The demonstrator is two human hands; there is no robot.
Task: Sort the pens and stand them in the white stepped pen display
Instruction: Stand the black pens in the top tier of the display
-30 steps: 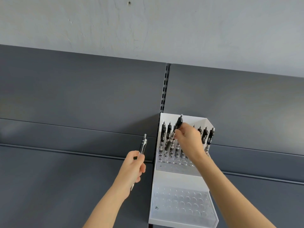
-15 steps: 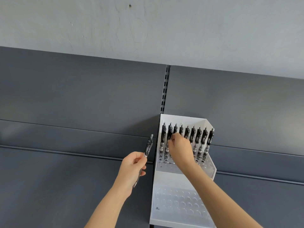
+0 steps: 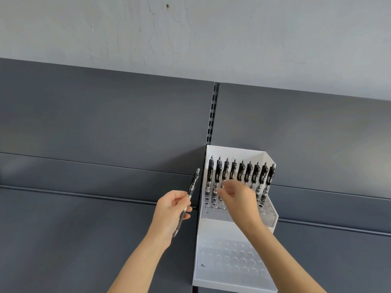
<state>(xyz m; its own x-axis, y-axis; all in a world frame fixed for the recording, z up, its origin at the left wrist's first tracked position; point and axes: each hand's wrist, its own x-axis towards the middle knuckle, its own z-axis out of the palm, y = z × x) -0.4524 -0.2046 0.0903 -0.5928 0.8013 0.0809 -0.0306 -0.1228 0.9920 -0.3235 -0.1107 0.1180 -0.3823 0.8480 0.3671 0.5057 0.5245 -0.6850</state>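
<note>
Grey shelving panels (image 3: 95,123) fill the background under a pale scuffed wall (image 3: 190,34), with a slotted upright (image 3: 212,115) running down between them. At the foot of that upright stands the white stepped pen display (image 3: 232,150), its back wall against the panels. A row of black pens (image 3: 240,174) stands upright along the back edge of the display's upper step (nine can be counted), clips facing out. The lower step (image 3: 230,256), at the front edge, shows only bare holes.

The left hand (image 3: 171,210) is just beside the display's left edge, with thumb and fingers curled round a black pen (image 3: 193,186) that tilts up to the right, tip down. The right hand (image 3: 239,199) is over the upper step in front of the row's left end, fingers loosely bent and blurred; whether they pinch a pen cannot be told.
</note>
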